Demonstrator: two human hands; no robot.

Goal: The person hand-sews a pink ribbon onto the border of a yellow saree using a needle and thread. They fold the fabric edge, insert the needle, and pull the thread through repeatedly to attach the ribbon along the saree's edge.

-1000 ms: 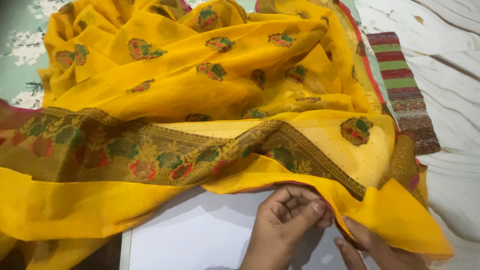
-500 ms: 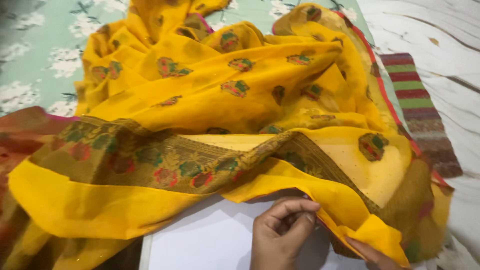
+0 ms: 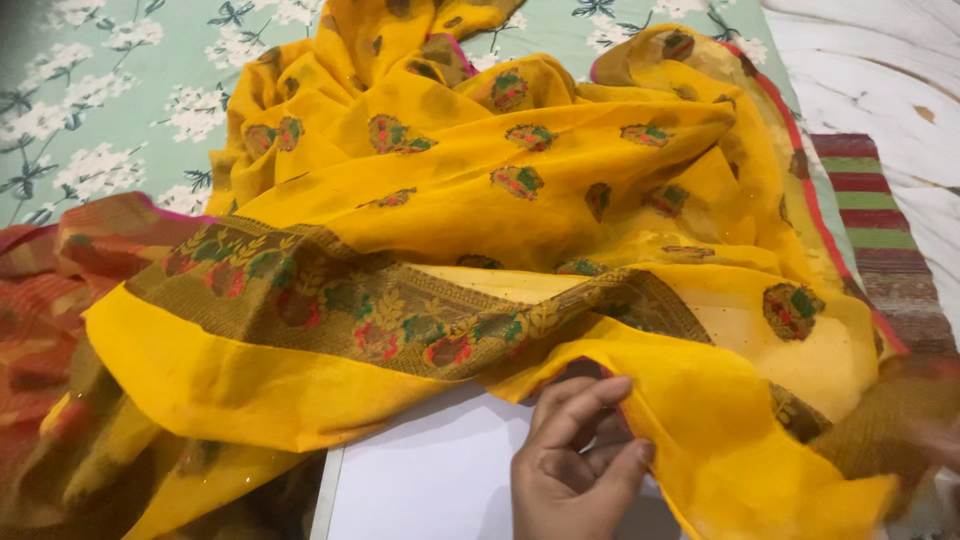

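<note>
Fingers [image 3: 590, 400] of the left hand [image 3: 575, 455] are curling loosely at the bottom edge of the view, the forefinger and thumb pinching the thin pink-edged hem of the yellow sari [image 3: 480, 200] where it is arching over a white sheet [image 3: 430, 480]. The hand is resting on that sheet, grasping the cloth lightly rather than clenching it. The right hand [image 3: 945, 445] is showing only as a blur at the far right edge, behind the sheer yellow fabric, and whether it is grasping anything cannot be told. Just beyond the left hand, the sari's broad woven border [image 3: 350, 300], olive-gold with red and green flowers, is running across from left to right, with a plain yellow band lying below it. Further back, the body of the sari is lying heaped in loose folds, dotted with small red and green motifs. Behind the heap, a pale green bedsheet [image 3: 110, 110] printed with white blossoms is spreading to the left, while a striped red and green mat [image 3: 880, 220] is lying to the right on a white marble floor [image 3: 880, 60].
</note>
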